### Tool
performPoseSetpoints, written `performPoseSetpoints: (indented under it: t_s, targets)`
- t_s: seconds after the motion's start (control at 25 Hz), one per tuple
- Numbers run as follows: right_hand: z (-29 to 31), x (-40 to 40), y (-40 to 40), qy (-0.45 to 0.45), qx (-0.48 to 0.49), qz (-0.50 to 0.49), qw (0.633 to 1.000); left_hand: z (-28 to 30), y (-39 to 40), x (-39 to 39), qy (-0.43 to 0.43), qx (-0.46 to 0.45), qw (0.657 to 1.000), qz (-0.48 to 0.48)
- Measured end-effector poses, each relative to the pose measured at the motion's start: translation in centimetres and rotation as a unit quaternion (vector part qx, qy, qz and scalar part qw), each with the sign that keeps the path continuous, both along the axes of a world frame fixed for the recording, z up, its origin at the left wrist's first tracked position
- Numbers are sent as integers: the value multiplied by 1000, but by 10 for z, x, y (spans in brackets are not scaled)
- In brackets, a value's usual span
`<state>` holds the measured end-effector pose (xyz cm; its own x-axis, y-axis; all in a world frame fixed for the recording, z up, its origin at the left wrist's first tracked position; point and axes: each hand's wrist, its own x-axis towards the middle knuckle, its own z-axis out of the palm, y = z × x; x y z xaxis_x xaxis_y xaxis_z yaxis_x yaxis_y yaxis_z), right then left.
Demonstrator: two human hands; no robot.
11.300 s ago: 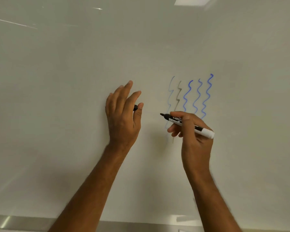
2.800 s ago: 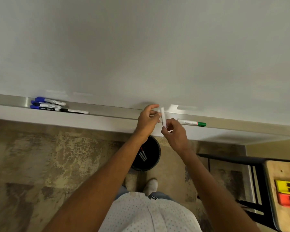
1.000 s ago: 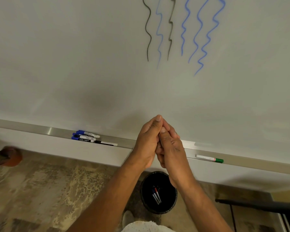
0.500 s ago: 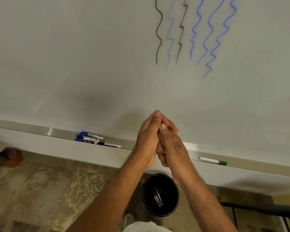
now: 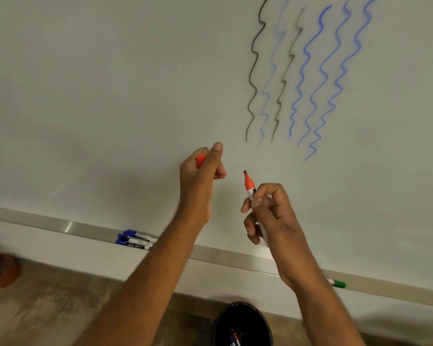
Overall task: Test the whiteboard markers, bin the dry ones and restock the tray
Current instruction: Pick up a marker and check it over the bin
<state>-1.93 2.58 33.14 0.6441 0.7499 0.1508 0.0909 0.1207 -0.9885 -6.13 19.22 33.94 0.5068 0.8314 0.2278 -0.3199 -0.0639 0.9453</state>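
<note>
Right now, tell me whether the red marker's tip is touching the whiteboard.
Cannot tell. In the head view the red marker points its tip at the whiteboard, but no gap or contact shows plainly.

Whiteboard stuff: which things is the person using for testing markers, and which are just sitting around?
For the job:
- red marker, uncapped, in right hand
- red cap, in left hand
- whiteboard
- blue-capped markers on tray
- green-capped marker
- black bin

Just lying about:
- reddish pot on floor
</note>
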Motion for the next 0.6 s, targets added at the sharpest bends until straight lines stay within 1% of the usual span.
performPoseSetpoints:
  t_s: [0.08,0.16,0.24,0.36,0.48,0.56,0.6]
  targets:
    - [17,3,6,43,74,10,996,14,11,3,-1,33,999,25]
    - [33,8,10,85,142,35,986,26,20,6,8,86,995,57]
    - [51,13,16,78,194,52,977,41,29,8,5,145,986,85]
    - [72,15,31,-30,196,17,980,63,48,12,-1,210,969,132]
    - [90,15,51,-127,193,-93,969,83,71,17,-38,287,945,149]
    - [103,16,64,-161,197,-150,955,92,80,22,-39,366,913,174]
    - [110,18,70,-170,210,-167,948,95,85,25,-40,409,890,197]
